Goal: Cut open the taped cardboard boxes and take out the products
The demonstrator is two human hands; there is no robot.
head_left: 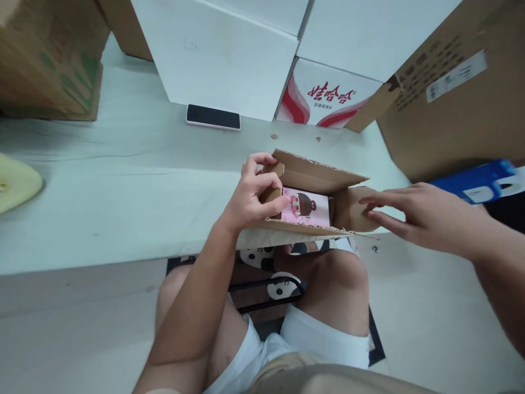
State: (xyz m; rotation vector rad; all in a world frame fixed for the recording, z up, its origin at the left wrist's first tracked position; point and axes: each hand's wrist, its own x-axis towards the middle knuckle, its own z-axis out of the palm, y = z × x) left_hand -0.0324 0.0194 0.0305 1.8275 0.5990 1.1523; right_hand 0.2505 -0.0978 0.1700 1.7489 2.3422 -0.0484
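Far left: a yellow item (18, 183), cut off by the view; beside it, a brown carton (53, 65) with green print, text unclear. Next, a phone (213, 117), screen dark, lying flat on the table (123, 213).

Your left hand (248, 200): fingers bent over the left end of an open cardboard box (324, 172), thumb above the pink box (307, 207) inside; whether you pinch the cardboard cannot be told. Risk: a pressing thumb could dent the pink box. The cardboard box sits at the table's front edge; a push on its near side could tip it into your lap.

Behind: a white carton (330, 93), red swooshes, upside-down Chinese lettering, apparently 娃哈哈, smaller line below.

Your right hand (430, 216): fingertips at the right end flap (356, 210), closure uncertain; a hard tug could crease or tear it.

Far right: a large carton (443, 120), blurred print, white label (456, 75) illegible; a blue package (463, 181).
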